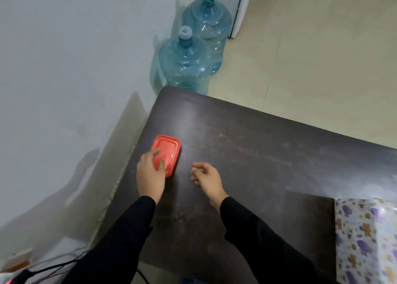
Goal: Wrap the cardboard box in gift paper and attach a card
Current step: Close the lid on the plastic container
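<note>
No legible text, labels, brands or numbers anywhere. The gift paper carries a print of cartoon figures with small dark marks between them, too blurred to read as letters. The lid of the red container has some faint raised marks, also unreadable.

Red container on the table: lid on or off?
On. The red container shows only its flat lid face, no interior; the left hand grips its near end.
</note>
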